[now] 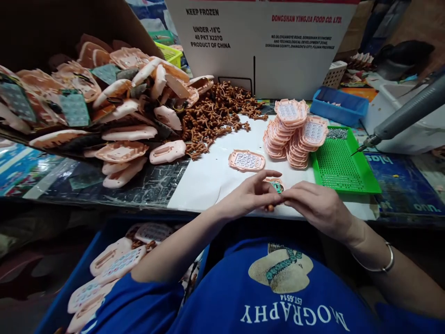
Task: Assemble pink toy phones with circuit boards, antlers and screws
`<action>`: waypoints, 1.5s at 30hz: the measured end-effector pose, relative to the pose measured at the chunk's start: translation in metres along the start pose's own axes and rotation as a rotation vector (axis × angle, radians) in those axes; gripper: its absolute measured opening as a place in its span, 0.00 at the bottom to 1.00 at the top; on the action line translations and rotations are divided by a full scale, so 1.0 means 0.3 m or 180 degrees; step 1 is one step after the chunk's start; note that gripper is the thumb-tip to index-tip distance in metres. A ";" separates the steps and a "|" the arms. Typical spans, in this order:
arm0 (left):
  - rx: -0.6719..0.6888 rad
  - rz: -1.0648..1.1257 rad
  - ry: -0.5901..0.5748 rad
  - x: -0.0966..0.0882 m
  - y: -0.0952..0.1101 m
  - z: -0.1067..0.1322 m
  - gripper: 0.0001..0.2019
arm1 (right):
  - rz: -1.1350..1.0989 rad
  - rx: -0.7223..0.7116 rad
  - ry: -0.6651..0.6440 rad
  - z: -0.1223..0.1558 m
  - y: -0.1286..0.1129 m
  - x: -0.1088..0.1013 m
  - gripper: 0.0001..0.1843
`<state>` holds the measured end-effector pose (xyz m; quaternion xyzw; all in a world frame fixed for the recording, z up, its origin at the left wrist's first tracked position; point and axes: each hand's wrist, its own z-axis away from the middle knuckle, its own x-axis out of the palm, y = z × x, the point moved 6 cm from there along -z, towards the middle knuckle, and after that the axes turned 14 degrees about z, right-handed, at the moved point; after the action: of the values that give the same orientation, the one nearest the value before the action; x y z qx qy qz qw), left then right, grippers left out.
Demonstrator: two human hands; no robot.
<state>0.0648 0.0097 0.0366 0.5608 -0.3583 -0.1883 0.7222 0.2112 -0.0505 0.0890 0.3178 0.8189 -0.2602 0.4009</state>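
Both hands meet at the near edge of the surface, at 6 o'clock. The left hand (248, 197) and the right hand (318, 206) have their fingers pinched shut on a small part (277, 187) with a green board showing, over the white sheet (205, 181). From that part, a single keypad shell (246, 160) lies at 12 o'clock, a stack of shells (295, 132) at 1, a green tray (342, 162) at 2, and a heap of brown pieces (215, 113) at 11.
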 end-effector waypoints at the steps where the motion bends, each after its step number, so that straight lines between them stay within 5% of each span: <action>1: 0.0376 -0.0454 0.0197 -0.014 0.018 0.000 0.25 | -0.0089 0.0293 0.0061 0.012 0.023 -0.002 0.06; 5: 0.1786 -0.2535 0.0621 -0.025 0.055 0.025 0.24 | -0.0571 0.1708 0.0223 0.095 0.130 0.043 0.03; 8: 0.1868 -0.3201 0.0284 -0.013 0.000 0.021 0.26 | -0.1479 0.2566 -0.0077 0.156 0.172 0.136 0.10; 11: 0.1823 -0.3218 0.0275 -0.018 -0.038 0.021 0.21 | -0.1863 0.2857 -0.0109 0.176 0.176 0.187 0.13; 23: 0.1861 -0.3058 0.0329 -0.031 -0.052 0.024 0.21 | -0.1642 0.2741 -0.0267 0.144 0.176 0.200 0.10; 39: 0.1832 -0.3183 0.0245 -0.021 -0.051 0.018 0.21 | -0.0146 0.1256 -0.0339 0.080 0.128 0.145 0.06; 45: 0.1838 -0.3203 0.0272 -0.022 -0.051 0.016 0.20 | -0.0301 0.1591 -0.0948 0.077 0.169 0.169 0.04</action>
<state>0.0588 0.0064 0.0208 0.8435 -0.0551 -0.3801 0.3755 0.2354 -0.0168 0.0261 0.3265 0.6754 -0.5160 0.4134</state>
